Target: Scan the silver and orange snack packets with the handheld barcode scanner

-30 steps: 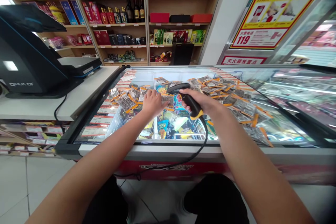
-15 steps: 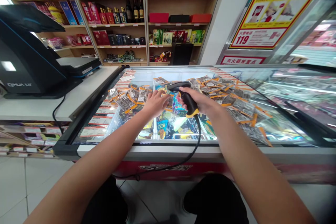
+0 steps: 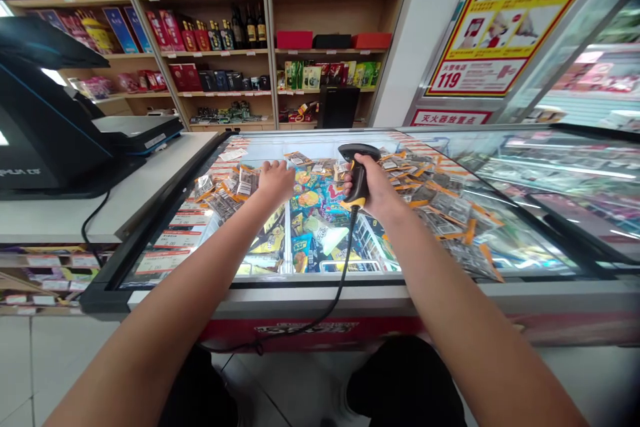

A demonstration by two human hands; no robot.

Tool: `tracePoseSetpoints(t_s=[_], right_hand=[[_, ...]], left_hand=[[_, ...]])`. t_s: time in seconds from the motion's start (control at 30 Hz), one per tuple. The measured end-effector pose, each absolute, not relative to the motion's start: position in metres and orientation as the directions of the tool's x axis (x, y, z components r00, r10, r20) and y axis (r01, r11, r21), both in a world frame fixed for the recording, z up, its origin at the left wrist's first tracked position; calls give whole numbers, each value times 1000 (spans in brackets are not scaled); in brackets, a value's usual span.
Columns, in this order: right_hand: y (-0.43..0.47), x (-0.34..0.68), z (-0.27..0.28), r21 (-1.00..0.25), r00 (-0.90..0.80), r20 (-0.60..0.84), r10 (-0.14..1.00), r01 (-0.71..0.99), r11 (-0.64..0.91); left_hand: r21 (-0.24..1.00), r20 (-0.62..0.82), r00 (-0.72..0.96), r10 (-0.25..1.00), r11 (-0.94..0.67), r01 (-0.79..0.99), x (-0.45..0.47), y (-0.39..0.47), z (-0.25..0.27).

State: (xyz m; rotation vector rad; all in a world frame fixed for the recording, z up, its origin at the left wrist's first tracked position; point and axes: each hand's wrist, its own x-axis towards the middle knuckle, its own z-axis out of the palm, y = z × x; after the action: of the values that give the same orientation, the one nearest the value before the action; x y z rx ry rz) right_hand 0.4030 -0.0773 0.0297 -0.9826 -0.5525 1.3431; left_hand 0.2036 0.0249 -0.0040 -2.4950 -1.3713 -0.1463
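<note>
In my right hand (image 3: 373, 185) is a black and yellow barcode scanner (image 3: 358, 180), gripped by its handle above the middle of the chest freezer's glass top (image 3: 325, 213). A cable (image 3: 345, 260) hangs from it. My left hand (image 3: 277, 181) is over the right edge of a pile of small clear packets with orange edges (image 3: 225, 195). Its fingers are curled, and whatever they hold is hidden. A bigger pile of similar packets (image 3: 445, 207) lies to the right of the scanner. Several more packets (image 3: 300, 159) lie behind, between my hands.
Under the glass are colourful ice-cream packages (image 3: 307, 200) and white wire baskets (image 3: 289, 240). A counter (image 3: 165, 167) with a dark checkout machine (image 3: 50, 127) adjoins on the left. Shelves (image 3: 220, 53) of boxes and bottles stand behind. Price labels (image 3: 175, 238) line the left side.
My left hand has moved left, away from the scanner to the left pile. The packet at its fingertips no longer shows in the middle. The scanner is turned more upright.
</note>
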Motion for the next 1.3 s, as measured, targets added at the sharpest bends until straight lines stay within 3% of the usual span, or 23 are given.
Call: tracePoseSetpoints(t_s=[0.13,0.33,0.5,0.77,1.07,1.3], right_hand=[[-73,405,23,-840,192,-186,964,-539,-55],[-75,402,25,-850,172,-219,960,-517,-102],[-77,403,26,-855,139,-181,974,-511,-86],[-87,398,29,-920,-74,-296,952,-248,-305],[-83,399,21,-869,-217,-327,920,-313,-383],[-82,399,25,-876,-167,-309,936,-334,-348]], left_hand=[[-151,96,588,803,-572,806,248,48,-10],[-136,65,566,822,-555,821,261,64,-15],[-165,25,622,783,-610,775,239,24,-10],[-318,110,762,638,-704,635,201,-69,-11],[-334,126,766,630,-701,631,204,-83,-21],[-314,131,747,652,-687,655,206,-87,-13]])
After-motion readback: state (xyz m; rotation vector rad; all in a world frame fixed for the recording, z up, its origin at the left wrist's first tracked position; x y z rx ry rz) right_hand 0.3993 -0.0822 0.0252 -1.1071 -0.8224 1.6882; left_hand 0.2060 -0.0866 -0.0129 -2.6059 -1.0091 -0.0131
